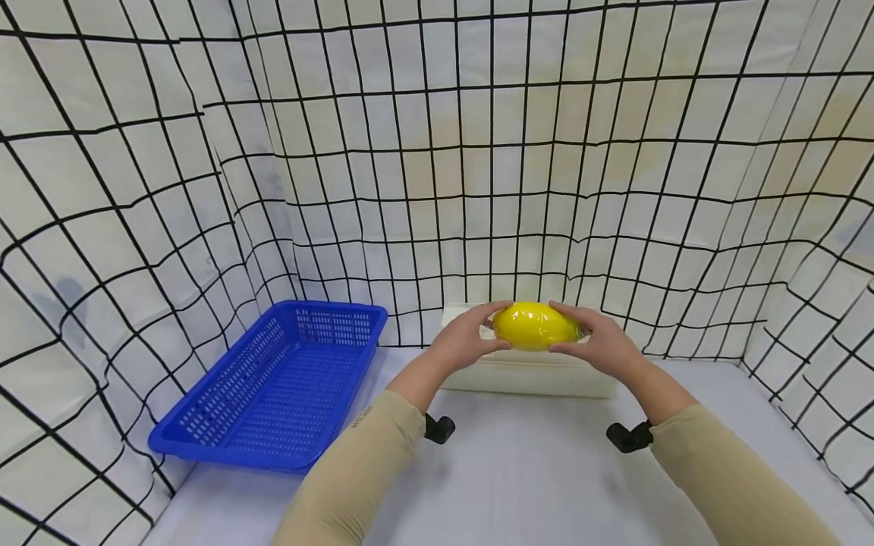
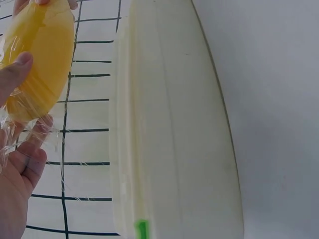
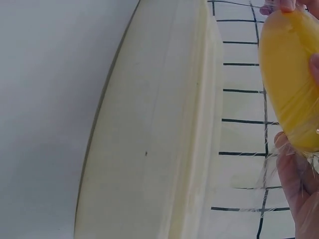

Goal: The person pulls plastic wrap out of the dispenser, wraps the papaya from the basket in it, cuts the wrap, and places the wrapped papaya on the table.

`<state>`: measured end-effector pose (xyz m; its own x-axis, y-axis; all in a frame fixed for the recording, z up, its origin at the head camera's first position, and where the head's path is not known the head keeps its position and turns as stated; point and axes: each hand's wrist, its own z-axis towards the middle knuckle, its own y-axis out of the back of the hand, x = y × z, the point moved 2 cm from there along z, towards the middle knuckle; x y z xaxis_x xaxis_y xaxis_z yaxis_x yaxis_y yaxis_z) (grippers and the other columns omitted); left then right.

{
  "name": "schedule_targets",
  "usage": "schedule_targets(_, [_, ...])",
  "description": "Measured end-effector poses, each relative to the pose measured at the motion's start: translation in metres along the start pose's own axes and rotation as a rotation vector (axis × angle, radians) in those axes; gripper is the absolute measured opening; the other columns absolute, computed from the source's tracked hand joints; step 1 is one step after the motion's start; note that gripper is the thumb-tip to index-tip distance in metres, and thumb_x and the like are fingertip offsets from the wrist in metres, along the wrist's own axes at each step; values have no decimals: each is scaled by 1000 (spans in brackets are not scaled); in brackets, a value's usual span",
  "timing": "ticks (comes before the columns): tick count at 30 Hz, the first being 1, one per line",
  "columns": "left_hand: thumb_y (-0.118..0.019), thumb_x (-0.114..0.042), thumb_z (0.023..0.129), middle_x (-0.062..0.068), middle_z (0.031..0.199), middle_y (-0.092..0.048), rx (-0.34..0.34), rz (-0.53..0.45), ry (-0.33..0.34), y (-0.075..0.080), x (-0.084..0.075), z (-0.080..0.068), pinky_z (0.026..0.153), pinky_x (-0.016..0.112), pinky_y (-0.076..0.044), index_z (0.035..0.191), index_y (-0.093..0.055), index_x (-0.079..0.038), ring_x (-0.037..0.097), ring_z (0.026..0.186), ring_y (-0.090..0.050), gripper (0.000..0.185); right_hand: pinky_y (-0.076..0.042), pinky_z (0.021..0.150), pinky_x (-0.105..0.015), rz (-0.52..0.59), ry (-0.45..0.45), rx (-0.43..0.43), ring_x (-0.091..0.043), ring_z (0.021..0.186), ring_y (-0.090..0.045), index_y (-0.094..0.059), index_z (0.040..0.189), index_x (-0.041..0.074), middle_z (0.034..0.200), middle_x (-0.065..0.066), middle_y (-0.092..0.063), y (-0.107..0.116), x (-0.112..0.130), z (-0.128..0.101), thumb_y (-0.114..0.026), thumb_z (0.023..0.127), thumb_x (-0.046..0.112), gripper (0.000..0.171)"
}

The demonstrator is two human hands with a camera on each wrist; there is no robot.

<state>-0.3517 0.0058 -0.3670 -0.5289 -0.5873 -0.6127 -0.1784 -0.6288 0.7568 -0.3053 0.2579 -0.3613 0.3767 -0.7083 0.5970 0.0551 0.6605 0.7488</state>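
Between both hands, a yellow oval fruit-like object (image 1: 536, 326) wrapped in clear cling film is held up lengthwise. My left hand (image 1: 466, 337) grips its left end, thumb below and fingers above. At the right end, my right hand (image 1: 601, 341) grips it in the same way. Loose crinkled film gathers at the ends, seen around the yellow object (image 2: 47, 64) in the left wrist view and the yellow object (image 3: 286, 74) in the right wrist view. Behind and below the hands lies a long cream-white box (image 1: 529, 379); the hands and object partly cover its top.
A blue perforated plastic basket (image 1: 273, 398) stands on the white table (image 1: 532, 485) at the left. White walls with a black grid (image 1: 437, 174) enclose the back and sides. A small green piece (image 2: 142, 229) shows at the box's edge in the left wrist view.
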Motion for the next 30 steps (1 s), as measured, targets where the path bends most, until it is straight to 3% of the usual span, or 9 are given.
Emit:
schedule_targets(10, [-76,-40,87,-6,137,-55,-27,-12,-16,12,-8,1,91,43,-51,150,-40,-41,21,116,-57,73,-44,98,-56,-8,-37,-3,-33,115,-51,-43,151,28,146,-11,-49,10,8,5,-76,82,51,80])
schedule_targets(20, [-76,-39,87,-6,138,-55,-44,-26,-46,24,-19,1,98,47,-47,150,-40,-39,19,117,-55,73,-42,102,-58,18,-47,-7,-34,118,-49,-43,151,28,148,-11,-48,23,22,7,-77,83,48,79])
schedule_targets(30, [-76,-39,87,-8,143,-52,-55,-14,-57,37,-27,1,99,50,-46,151,-39,-40,19,121,-54,74,-45,98,-57,-24,-19,-5,-33,113,-50,-44,151,29,145,-12,-49,36,34,11,-76,83,49,78])
